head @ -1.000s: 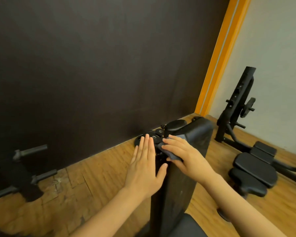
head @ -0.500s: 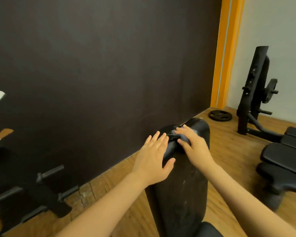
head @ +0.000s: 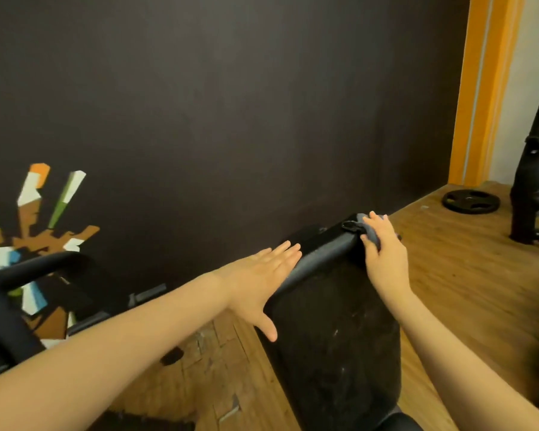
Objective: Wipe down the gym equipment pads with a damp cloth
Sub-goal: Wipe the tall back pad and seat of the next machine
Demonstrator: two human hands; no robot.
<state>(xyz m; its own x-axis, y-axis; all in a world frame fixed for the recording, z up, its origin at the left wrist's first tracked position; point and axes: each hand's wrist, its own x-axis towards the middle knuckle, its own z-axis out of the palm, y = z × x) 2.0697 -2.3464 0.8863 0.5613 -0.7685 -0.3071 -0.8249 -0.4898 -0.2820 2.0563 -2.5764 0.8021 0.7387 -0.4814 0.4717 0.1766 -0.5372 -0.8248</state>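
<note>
head view, close, facing forward-down over pad

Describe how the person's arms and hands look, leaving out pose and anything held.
Both forearms are bare, with no sleeve in view. The left hand and right hand wear no gloves. No rings, watch, wristband or markings show on either hand or wrist. Fingernails look short and unpainted, though the picture is slightly soft.

Scuffed black vinyl pad, wood floor

Left hand flat with straight fingers against the black bench pad, right hand holding a dark cloth on its top edge, weight plate on wooden floor beside dark wall.
</note>
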